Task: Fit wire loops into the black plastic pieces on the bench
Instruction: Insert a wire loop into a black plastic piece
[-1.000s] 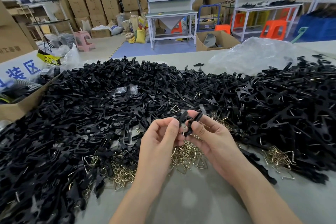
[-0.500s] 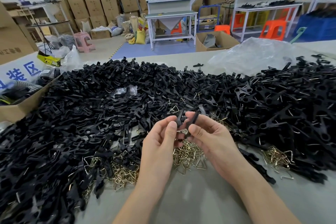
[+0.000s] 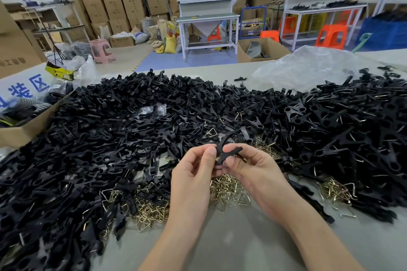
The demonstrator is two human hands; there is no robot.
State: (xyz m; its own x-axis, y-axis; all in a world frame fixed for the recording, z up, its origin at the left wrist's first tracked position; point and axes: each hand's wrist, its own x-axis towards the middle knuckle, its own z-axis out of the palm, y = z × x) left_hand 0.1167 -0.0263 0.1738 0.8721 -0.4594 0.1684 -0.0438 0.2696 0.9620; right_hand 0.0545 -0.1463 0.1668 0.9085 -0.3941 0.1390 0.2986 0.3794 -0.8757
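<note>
Both hands meet above the bench front, pinching one black plastic clip (image 3: 226, 151) made of two crossed pieces. My left hand (image 3: 193, 174) grips its lower left side with thumb and fingertips. My right hand (image 3: 255, 169) holds its right arm from below. Whether a wire loop sits in the clip is hidden by the fingers. Under the hands lies a heap of brass-coloured wire loops (image 3: 229, 191). A wide pile of loose black plastic pieces (image 3: 114, 138) covers the bench to the left and behind.
More black pieces with wire fitted (image 3: 352, 130) are heaped on the right, with another wire heap (image 3: 337, 191) at their front. A cardboard box (image 3: 24, 130) stands at the left edge. A clear plastic bag (image 3: 308, 68) lies at the back right. Grey bench (image 3: 231, 237) shows near me.
The clip has turned a little between my fingers, its right arm now pointing more sideways. Both hands stay in the same spot.
</note>
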